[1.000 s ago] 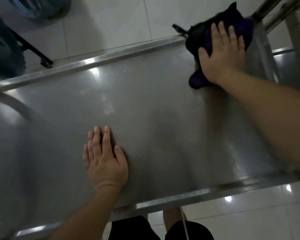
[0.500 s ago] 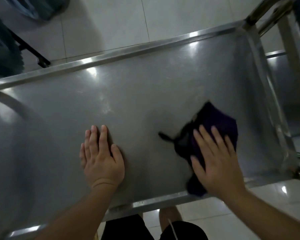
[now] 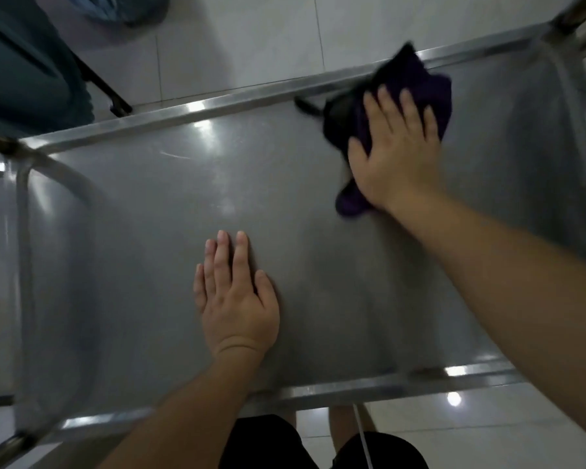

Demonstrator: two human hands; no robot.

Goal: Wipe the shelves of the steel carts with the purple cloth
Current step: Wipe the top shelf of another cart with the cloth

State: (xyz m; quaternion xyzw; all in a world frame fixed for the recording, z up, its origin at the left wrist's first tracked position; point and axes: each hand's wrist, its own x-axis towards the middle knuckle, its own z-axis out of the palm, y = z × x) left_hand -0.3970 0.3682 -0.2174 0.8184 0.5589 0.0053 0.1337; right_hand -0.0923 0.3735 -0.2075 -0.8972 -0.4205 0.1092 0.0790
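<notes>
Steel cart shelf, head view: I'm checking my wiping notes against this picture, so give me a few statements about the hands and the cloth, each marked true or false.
1. The right hand presses the purple cloth flat on the steel cart shelf. True.
2. The cloth lies near the shelf's near rim. False: it is at the far rim, toward the right.
3. The left hand rests flat on the shelf with fingers straight. True.
4. The left hand touches the cloth. False: bare steel separates them.
5. The cloth is folded into a neat square. False: it is bunched.
</notes>
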